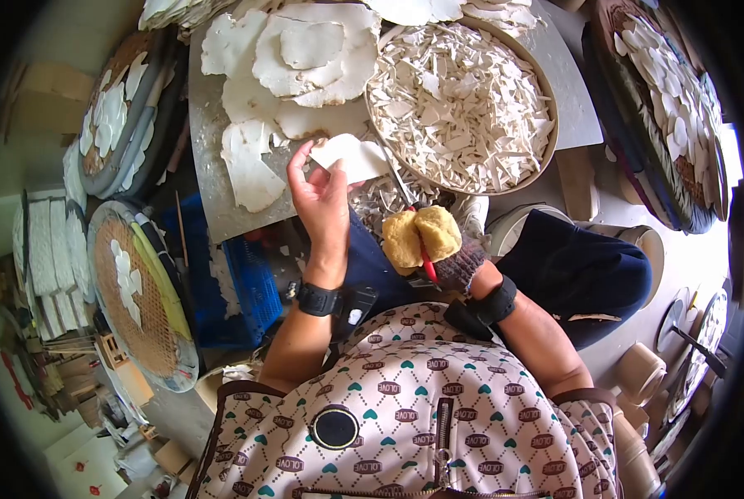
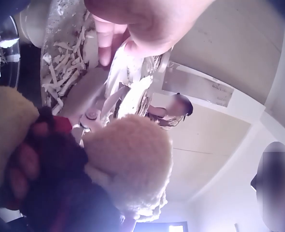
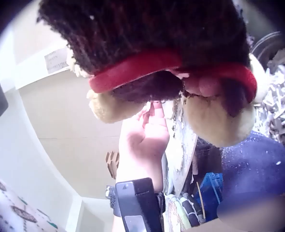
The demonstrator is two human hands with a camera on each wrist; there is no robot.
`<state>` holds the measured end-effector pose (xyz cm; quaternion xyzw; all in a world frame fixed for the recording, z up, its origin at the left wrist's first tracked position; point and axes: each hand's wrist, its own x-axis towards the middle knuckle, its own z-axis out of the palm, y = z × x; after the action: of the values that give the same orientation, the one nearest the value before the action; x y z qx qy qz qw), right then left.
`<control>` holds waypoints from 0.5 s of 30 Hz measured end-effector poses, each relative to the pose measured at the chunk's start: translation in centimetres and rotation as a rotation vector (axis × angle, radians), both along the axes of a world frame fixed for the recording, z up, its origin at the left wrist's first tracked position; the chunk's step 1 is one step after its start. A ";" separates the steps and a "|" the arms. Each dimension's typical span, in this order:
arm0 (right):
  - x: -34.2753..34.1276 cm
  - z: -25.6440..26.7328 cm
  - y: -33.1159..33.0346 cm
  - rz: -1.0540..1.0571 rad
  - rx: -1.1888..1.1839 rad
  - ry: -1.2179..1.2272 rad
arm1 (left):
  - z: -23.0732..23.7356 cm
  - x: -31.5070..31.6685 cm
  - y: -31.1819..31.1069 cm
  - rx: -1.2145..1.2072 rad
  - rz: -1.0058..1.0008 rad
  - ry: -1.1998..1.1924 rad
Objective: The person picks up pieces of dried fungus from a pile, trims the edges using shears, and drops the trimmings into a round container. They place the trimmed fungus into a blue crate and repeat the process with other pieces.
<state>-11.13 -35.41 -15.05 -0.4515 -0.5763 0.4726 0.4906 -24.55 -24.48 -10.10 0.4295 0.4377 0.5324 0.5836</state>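
My left hand pinches a thin white sheet piece with a smooth curved edge, holding it over the table's near edge. In a dark knitted glove, my right hand grips scissors with red handles. Yellow foam pads are wrapped about the handles. The metal blades point up and away, at the right end of the white piece. In the right wrist view, the red handle loops pass over the gloved fingers. Foam and glove cover much of the left wrist view.
A round basin full of white offcuts stands at the right of the metal table. Large ragged white sheets are stacked at its left. Below sits a blue crate. Round woven trays with white pieces stand on both sides.
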 end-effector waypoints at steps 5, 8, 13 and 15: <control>-0.4 0.8 -0.1 0.021 -0.103 0.006 | -0.6 -0.2 0.4 -0.048 -0.078 0.030; -0.1 0.7 -0.2 0.102 -0.124 -0.216 | -0.4 -0.3 0.9 -0.053 -0.100 0.069; -0.5 0.9 0.0 0.100 -0.470 0.690 | 0.3 -0.9 1.6 -0.085 -0.265 0.126; -0.3 0.5 -0.2 0.087 -0.432 0.632 | 0.3 -1.0 1.6 -0.111 -0.296 0.128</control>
<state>-11.45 -35.61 -14.51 -0.3519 -0.3022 0.7194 0.5170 -25.57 -22.88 -9.84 0.4893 0.4345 0.3872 0.6495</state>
